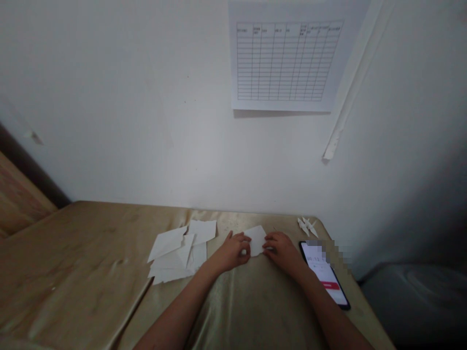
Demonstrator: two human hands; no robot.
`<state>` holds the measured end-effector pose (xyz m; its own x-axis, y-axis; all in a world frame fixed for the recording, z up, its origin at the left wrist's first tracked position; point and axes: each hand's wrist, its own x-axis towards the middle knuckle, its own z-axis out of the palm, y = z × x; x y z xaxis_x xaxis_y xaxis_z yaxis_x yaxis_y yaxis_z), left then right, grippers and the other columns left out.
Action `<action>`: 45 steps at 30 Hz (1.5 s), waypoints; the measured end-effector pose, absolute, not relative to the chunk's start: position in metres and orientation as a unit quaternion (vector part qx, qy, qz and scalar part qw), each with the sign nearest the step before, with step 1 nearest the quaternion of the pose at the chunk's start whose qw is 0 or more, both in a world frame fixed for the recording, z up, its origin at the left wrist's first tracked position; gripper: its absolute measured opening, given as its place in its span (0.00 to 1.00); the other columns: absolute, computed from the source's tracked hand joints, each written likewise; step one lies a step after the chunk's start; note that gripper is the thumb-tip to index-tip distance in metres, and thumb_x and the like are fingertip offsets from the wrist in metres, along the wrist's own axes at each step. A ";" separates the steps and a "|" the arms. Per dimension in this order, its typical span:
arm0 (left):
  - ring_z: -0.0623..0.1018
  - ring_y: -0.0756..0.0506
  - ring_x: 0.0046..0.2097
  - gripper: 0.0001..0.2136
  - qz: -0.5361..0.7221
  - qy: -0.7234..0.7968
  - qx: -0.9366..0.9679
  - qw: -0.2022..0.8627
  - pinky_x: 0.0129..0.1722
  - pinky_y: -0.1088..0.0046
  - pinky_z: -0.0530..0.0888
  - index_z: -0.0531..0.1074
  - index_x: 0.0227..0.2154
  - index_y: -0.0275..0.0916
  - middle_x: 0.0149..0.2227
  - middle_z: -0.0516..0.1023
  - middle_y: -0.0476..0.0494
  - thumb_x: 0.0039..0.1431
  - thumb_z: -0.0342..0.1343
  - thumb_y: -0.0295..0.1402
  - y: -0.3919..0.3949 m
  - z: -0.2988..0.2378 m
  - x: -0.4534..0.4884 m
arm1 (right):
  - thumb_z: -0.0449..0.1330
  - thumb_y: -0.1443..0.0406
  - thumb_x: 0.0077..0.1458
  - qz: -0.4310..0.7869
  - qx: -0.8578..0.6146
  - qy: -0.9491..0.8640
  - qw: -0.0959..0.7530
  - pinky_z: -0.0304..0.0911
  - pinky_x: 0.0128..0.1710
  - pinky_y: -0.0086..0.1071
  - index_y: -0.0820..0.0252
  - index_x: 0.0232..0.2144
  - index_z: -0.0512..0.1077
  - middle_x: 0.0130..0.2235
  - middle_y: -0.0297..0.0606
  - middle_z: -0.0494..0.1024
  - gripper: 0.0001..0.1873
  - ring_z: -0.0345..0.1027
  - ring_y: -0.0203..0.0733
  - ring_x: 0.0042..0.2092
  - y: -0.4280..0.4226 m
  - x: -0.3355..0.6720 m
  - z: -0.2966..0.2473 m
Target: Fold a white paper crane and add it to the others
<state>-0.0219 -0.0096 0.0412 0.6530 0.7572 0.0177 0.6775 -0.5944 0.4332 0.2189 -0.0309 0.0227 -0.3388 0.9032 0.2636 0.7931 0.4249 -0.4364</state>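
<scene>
Two hands are set on a small white sheet (pixel 257 237), which lies flat on the table (pixel 91 272) near its far edge, just in front of the wall (pixel 146 121). The left hand (pixel 233 252) is closed over the sheet's left edge, with the fingers curled and the thumb drawn toward them, so that the paper is gripped there. The right hand (pixel 280 249) is closed in the same way on the right edge. Because it is held from both sides at once, the sheet is kept from sliding on the table's glossy surface. Whether the paper is pinched between the fingertips or only pressed down cannot be told for certain, as the view is soft and small at that spot

A loose pile of white sheets (pixel 178 253) is laid just to the left of the left hand, within easy reach yet apart from the sheet that is held. Two small folded paper figures (pixel 307 226) are set at the table's far right corner, clear of both forearms. A phone (pixel 326 276) is laid face up beside the right wrist, its lit screen turned upward where it can be read at a glance; part of the screen is blurred out. A ruled chart (pixel 286 61) is fixed to the wall above
</scene>
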 end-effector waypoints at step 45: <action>0.74 0.40 0.50 0.09 0.123 0.429 0.892 0.075 0.53 0.59 0.68 0.81 0.44 0.54 0.48 0.79 0.48 0.62 0.61 0.38 -0.007 0.038 -0.023 | 0.50 0.70 0.61 0.078 -0.611 -0.743 0.263 0.52 0.61 0.42 0.57 0.43 0.70 0.40 0.40 0.80 0.12 0.73 0.45 0.46 -0.035 0.200 0.020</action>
